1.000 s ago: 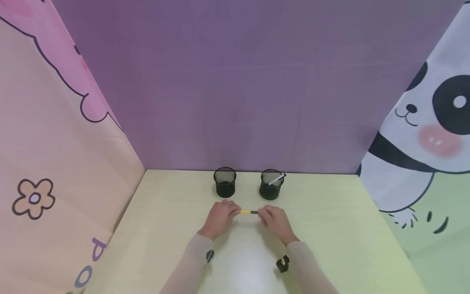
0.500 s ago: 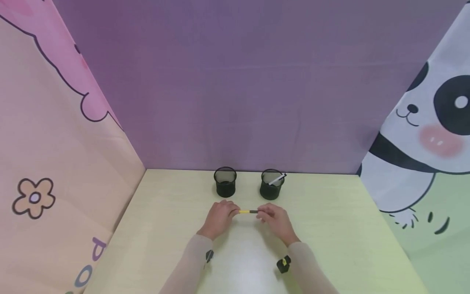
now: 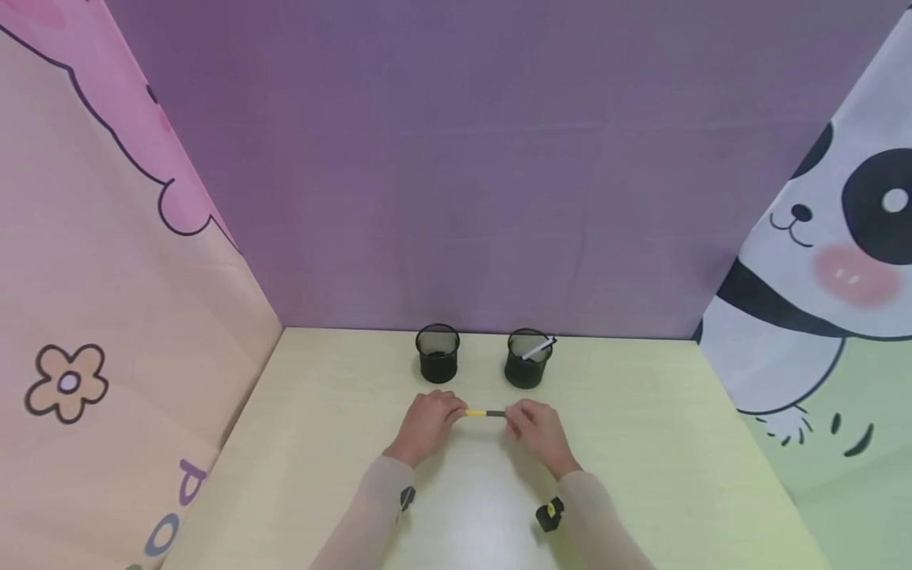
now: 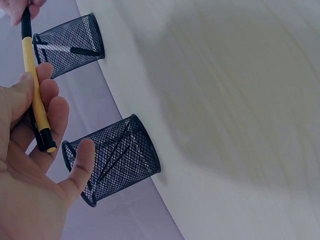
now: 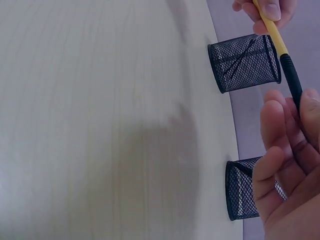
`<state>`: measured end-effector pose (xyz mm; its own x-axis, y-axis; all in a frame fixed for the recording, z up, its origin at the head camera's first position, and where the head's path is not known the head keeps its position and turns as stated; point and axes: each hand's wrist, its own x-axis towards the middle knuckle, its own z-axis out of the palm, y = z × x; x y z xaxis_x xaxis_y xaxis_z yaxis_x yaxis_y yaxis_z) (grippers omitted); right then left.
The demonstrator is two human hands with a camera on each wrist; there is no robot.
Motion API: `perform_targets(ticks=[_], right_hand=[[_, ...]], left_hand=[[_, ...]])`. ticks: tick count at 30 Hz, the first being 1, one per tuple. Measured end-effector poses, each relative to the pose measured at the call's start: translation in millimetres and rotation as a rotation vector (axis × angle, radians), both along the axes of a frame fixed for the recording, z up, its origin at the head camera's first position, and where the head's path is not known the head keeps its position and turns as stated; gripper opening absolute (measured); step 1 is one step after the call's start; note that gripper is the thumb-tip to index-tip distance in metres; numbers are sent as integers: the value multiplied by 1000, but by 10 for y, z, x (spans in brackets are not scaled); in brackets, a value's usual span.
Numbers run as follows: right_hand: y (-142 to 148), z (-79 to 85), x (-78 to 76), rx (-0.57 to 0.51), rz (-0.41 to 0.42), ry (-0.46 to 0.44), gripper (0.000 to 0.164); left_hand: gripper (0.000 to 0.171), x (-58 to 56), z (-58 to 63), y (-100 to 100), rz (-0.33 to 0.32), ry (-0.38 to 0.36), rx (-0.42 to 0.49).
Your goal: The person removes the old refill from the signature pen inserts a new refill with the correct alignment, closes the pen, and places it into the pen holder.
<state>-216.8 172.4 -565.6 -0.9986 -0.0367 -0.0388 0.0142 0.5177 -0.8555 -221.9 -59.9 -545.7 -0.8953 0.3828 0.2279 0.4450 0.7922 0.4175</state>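
A yellow and black pen [image 3: 476, 412] lies level between both hands, in front of two black mesh pen holders. My left hand [image 3: 426, 426] pinches its yellow barrel between thumb and fingers; the black clip end [image 4: 46, 140] shows beside the palm in the left wrist view. At the other end, my right hand [image 3: 536, 431] pinches the black section [image 5: 291, 75], and the tip is hidden by the fingers. The left pen holder [image 3: 438, 355] shows thin dark lines through its mesh. In the right pen holder [image 3: 526, 372] leans a white pen [image 3: 537, 347] with a dark end.
The pale wooden table [image 3: 342, 396] meets a purple backdrop [image 3: 456, 174] just behind the holders. Printed cloth walls stand on both sides, with a flower on the left and a panda [image 3: 791, 332] on the right. A small black device [image 3: 549, 514] sits by the right wrist.
The right fingers have shifted on the pen and slid slightly right, so a bit more of the black section shows. The left hand and both holders have stayed almost still.
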Motion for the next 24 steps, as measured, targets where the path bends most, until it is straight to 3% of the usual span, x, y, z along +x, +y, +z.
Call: perform_targets(ticks=[6,11,19,24], right_hand=[[-2,-3,17,-49,-14,43,4],[5,-1,22,-103,-3,54,11],[5,6,0,-90,-11,-55,28],[2,20,2,-72,12,-53,24]], left_hand=[[14,5,5,10,2,-17,-1],[15,12,-14,8,7,-42,8],[14,19,-25,-16,19,-55,34],[15,13,-34,-20,24,-63,28]])
